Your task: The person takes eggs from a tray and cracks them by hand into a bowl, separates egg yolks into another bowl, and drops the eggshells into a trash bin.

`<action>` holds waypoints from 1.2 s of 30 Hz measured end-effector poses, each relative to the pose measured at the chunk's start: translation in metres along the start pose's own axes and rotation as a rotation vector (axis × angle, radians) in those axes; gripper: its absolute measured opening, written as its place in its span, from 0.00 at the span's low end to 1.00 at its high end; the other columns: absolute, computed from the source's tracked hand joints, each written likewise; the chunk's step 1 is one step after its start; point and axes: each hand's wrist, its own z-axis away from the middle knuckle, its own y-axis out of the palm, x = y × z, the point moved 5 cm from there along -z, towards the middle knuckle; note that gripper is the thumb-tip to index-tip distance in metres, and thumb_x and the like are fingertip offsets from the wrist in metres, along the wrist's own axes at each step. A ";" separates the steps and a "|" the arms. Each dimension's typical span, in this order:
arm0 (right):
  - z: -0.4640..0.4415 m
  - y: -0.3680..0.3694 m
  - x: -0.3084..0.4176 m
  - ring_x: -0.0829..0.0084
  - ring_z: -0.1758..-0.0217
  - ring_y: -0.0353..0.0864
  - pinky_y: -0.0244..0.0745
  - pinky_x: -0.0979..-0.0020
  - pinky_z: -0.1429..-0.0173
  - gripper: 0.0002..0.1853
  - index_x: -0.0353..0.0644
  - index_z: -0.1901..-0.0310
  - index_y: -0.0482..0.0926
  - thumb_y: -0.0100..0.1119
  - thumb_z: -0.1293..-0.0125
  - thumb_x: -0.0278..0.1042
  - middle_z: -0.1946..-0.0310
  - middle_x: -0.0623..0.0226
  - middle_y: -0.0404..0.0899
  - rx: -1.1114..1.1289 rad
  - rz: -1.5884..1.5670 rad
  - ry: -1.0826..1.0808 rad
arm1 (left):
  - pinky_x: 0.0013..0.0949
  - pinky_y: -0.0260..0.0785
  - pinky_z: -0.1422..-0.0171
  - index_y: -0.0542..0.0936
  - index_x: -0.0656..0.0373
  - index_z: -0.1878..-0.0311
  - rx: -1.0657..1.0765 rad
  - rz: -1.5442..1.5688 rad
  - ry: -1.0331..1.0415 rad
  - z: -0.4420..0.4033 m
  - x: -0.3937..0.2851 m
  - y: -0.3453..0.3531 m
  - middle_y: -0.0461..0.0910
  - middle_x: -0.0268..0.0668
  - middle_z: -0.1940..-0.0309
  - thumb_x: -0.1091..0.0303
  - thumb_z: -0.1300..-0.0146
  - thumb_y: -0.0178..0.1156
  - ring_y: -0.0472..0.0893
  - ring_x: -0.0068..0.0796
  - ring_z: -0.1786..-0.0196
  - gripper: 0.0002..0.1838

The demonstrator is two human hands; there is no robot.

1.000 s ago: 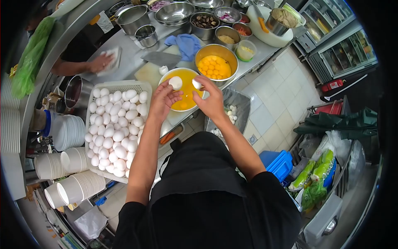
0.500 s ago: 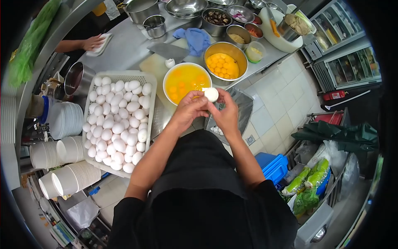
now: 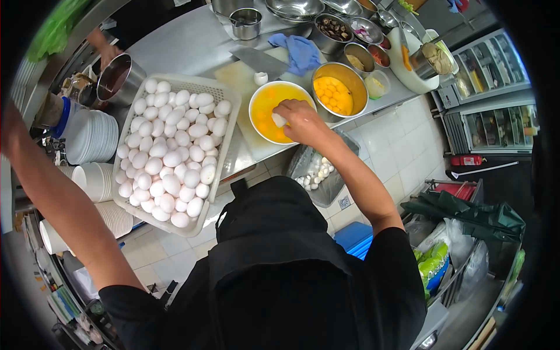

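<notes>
My right hand [image 3: 300, 121] reaches over the white bowl [image 3: 252, 104] of raw egg, its fingers closed around a white piece of eggshell [image 3: 279, 120]. Several yolks float in the liquid beneath it. My left forearm [image 3: 44, 181] stretches out to the left edge of the view, where the hand is cut off. Whole white eggs [image 3: 172, 158] fill a pale plastic crate [image 3: 232, 111] left of the bowl. A broken eggshell [image 3: 261, 78] rests on the cutting board [image 3: 230, 74] behind the bowl. To the bowl's right, a steel pot [image 3: 363, 96] holds egg yolks [image 3: 332, 93].
A cleaver [image 3: 256, 58] and a blue cloth [image 3: 297, 53] lie behind the bowl. Below the counter edge hangs a bag [image 3: 326, 195] of eggshells. Stacked plates [image 3: 92, 137] stand left of the crate. Another person's hand [image 3: 109, 55] is near a steel pot [image 3: 121, 79].
My hands have parted: both were at a white egg or shell over the bowl's near edge. The left has swung far left; the right has moved over the bowl with shell.
</notes>
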 end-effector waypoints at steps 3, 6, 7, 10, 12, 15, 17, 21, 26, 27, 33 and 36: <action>-0.008 0.021 0.006 0.56 0.47 0.78 0.69 0.57 0.44 0.18 0.38 0.54 0.81 0.54 0.50 0.21 0.55 0.54 0.80 0.042 0.082 -0.075 | 0.30 0.69 0.69 0.75 0.65 0.60 -0.252 -0.073 0.217 -0.050 -0.059 -0.079 0.75 0.38 0.70 0.62 0.25 0.49 0.74 0.26 0.72 0.14; -0.015 0.034 0.007 0.56 0.48 0.77 0.69 0.57 0.44 0.15 0.38 0.57 0.81 0.53 0.47 0.22 0.57 0.54 0.80 0.127 0.137 -0.086 | 0.33 0.72 0.58 0.75 0.67 0.61 -0.409 -0.170 0.748 -0.109 -0.051 -0.173 0.78 0.41 0.68 0.63 0.25 0.49 0.76 0.29 0.65 0.15; -0.015 0.037 0.007 0.55 0.48 0.77 0.69 0.56 0.45 0.14 0.38 0.58 0.81 0.53 0.46 0.23 0.57 0.54 0.80 0.158 0.143 -0.089 | 0.34 0.72 0.56 0.75 0.68 0.61 -0.502 -0.285 0.797 -0.121 -0.044 -0.189 0.77 0.42 0.68 0.63 0.26 0.50 0.76 0.31 0.64 0.15; -0.020 0.042 0.007 0.55 0.49 0.77 0.69 0.56 0.45 0.12 0.37 0.59 0.80 0.53 0.46 0.22 0.59 0.54 0.79 0.166 0.152 -0.107 | 0.36 0.71 0.55 0.75 0.71 0.60 -0.592 -0.447 0.752 -0.136 -0.012 -0.202 0.77 0.44 0.67 0.62 0.27 0.53 0.76 0.34 0.63 0.17; -0.022 0.043 0.009 0.55 0.48 0.77 0.69 0.56 0.44 0.13 0.37 0.58 0.80 0.53 0.46 0.22 0.58 0.54 0.80 0.167 0.135 -0.104 | 0.37 0.70 0.55 0.75 0.73 0.59 -0.563 -0.513 0.582 -0.140 0.004 -0.201 0.76 0.45 0.66 0.60 0.29 0.55 0.74 0.35 0.64 0.19; -0.022 0.043 0.006 0.54 0.46 0.77 0.69 0.55 0.41 0.16 0.37 0.55 0.80 0.55 0.47 0.22 0.55 0.53 0.80 0.144 0.087 -0.082 | 0.38 0.69 0.54 0.75 0.74 0.60 -0.544 -0.295 0.582 -0.138 -0.007 -0.191 0.76 0.48 0.67 0.60 0.28 0.52 0.73 0.37 0.65 0.20; -0.022 0.044 0.002 0.53 0.46 0.77 0.70 0.55 0.40 0.17 0.37 0.54 0.80 0.56 0.48 0.22 0.54 0.52 0.80 0.121 0.051 -0.074 | 0.39 0.69 0.54 0.74 0.75 0.62 -0.542 -0.293 0.491 -0.136 -0.022 -0.171 0.75 0.48 0.68 0.59 0.28 0.51 0.73 0.38 0.65 0.21; -0.019 0.047 -0.015 0.55 0.47 0.79 0.73 0.60 0.40 0.22 0.38 0.49 0.79 0.64 0.50 0.27 0.52 0.53 0.81 0.178 -0.134 0.105 | 0.41 0.68 0.55 0.74 0.77 0.66 -0.402 -0.393 0.427 -0.150 -0.023 -0.167 0.74 0.49 0.70 0.57 0.28 0.47 0.72 0.39 0.66 0.25; -0.014 0.029 -0.025 0.61 0.54 0.82 0.76 0.65 0.45 0.23 0.39 0.49 0.79 0.68 0.50 0.31 0.55 0.57 0.82 0.164 -0.307 0.273 | 0.42 0.68 0.57 0.76 0.78 0.67 -0.427 -0.410 0.408 -0.154 -0.027 -0.162 0.75 0.51 0.72 0.59 0.30 0.48 0.73 0.39 0.68 0.25; -0.013 0.022 -0.024 0.63 0.54 0.82 0.76 0.65 0.46 0.22 0.39 0.50 0.79 0.68 0.50 0.30 0.56 0.58 0.83 0.135 -0.310 0.276 | 0.43 0.68 0.58 0.76 0.78 0.67 -0.433 -0.412 0.404 -0.155 -0.028 -0.160 0.75 0.51 0.72 0.59 0.30 0.48 0.73 0.40 0.68 0.25; -0.011 -0.033 -0.014 0.68 0.56 0.82 0.76 0.68 0.51 0.22 0.40 0.50 0.80 0.69 0.51 0.30 0.58 0.63 0.83 -0.021 -0.294 0.246 | 0.46 0.69 0.58 0.78 0.79 0.67 -0.459 -0.699 0.528 -0.180 -0.011 -0.185 0.78 0.56 0.70 0.58 0.31 0.49 0.75 0.44 0.68 0.26; -0.016 -0.071 -0.005 0.74 0.57 0.81 0.75 0.71 0.53 0.23 0.38 0.50 0.80 0.70 0.50 0.29 0.58 0.66 0.83 -0.059 -0.365 0.241 | 0.46 0.70 0.58 0.78 0.78 0.67 -0.445 -0.571 0.452 -0.175 -0.025 -0.157 0.78 0.57 0.70 0.57 0.31 0.49 0.76 0.45 0.68 0.26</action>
